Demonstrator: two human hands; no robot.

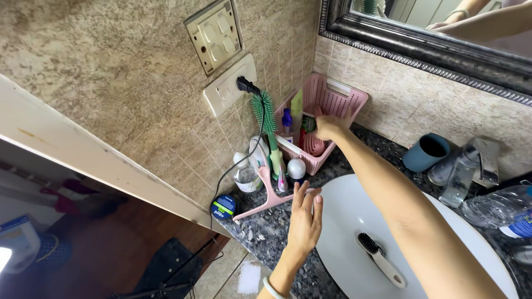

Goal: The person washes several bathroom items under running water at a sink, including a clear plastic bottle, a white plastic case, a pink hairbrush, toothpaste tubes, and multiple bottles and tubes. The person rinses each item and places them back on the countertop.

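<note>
Beyond the right hand, a pink basket against the tiled wall, tilted; fingers curled around something inside it, what exactly cannot be told. Just left of those fingers, a green bottle brush and a small blue bottle. Nearer, the left hand hovering flat over the speckled desk, fingers straight and close together, holding nothing. Right of those fingers, a white sink with a black-bristled scrub brush lying inside.
</note>
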